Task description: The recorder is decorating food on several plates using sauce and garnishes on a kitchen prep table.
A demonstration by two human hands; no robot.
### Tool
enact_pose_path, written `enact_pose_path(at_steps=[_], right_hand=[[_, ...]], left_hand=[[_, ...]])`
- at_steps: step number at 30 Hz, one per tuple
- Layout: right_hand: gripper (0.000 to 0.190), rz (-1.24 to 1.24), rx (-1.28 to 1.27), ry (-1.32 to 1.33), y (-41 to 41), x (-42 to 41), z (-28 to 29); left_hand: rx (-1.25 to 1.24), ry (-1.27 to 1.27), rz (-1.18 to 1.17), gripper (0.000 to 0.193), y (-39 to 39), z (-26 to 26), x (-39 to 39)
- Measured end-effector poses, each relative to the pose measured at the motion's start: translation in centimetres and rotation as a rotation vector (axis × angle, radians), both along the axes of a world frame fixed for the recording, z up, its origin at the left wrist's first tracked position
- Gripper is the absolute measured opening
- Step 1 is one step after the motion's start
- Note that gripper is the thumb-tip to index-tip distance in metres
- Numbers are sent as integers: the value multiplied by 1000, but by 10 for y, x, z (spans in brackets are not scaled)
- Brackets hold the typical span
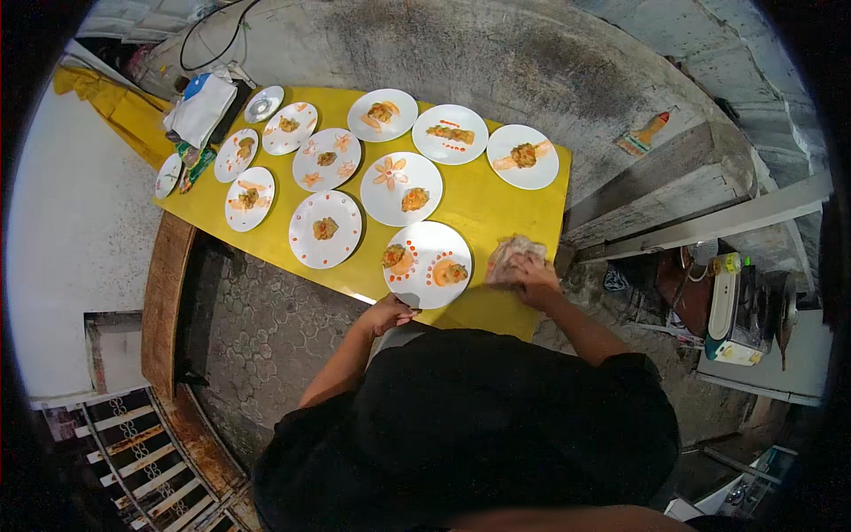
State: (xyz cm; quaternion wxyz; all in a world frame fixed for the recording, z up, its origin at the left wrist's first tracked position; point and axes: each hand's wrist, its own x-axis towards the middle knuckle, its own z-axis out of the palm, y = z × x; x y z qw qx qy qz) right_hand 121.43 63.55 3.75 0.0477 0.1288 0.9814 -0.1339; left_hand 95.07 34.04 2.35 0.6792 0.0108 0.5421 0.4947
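Observation:
My right hand [534,279] presses a crumpled pale cloth [508,256] against the yellow tabletop [495,309], near its right end. At the near table edge, my left hand [389,315] is by the lower rim of a white plate [426,233]; whether it grips the rim or the table edge cannot be told. That plate bears two food portions on orange sauce, ringed by red dots. Just beyond it is a white plate [379,209] with a flower-shaped orange garnish and one portion. Left of that, another plate [326,253] has one central portion inside a ring of dots.
Several more garnished plates [452,154] cover the table's far side and left part. A white bag [201,110] and green packet [197,163] lie at its left end. A concrete wall [465,53] backs the table. A wooden bench [163,299] stands left; shelved kitchenware [728,312] is right.

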Motion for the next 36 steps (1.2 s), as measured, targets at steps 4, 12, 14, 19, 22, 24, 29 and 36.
enact_pose_path(at_steps=[4, 12, 14, 19, 22, 24, 29, 36], right_hand=[[43, -337, 81, 80, 12, -38, -16], [43, -271, 10, 75, -9, -51, -15], [43, -297, -52, 17, 6, -37, -7], [47, -439, -104, -107, -2, -27, 9], [48, -296, -99, -147, -23, -27, 29], [48, -164, -110, -102, -8, -32, 19], [35, -648, -1093, -428, 122, -78, -27], [34, -1424, -1563, 662, 197, -135, -93]], left_hand=[[-21, 134, -186, 47, -5, -17, -11], [-34, 177, -285, 23, 9, 11, -8], [-62, 185, -285, 22, 10, 15, -7], [-22, 362, -395, 22, 5, -7, -16], [-45, 429, -636, 30, 12, -9, -27], [19, 491, -779, 33, 15, -4, -33], [10, 581, -1108, 27, 3, -27, -41], [-109, 574, -816, 40, -16, 22, -31]])
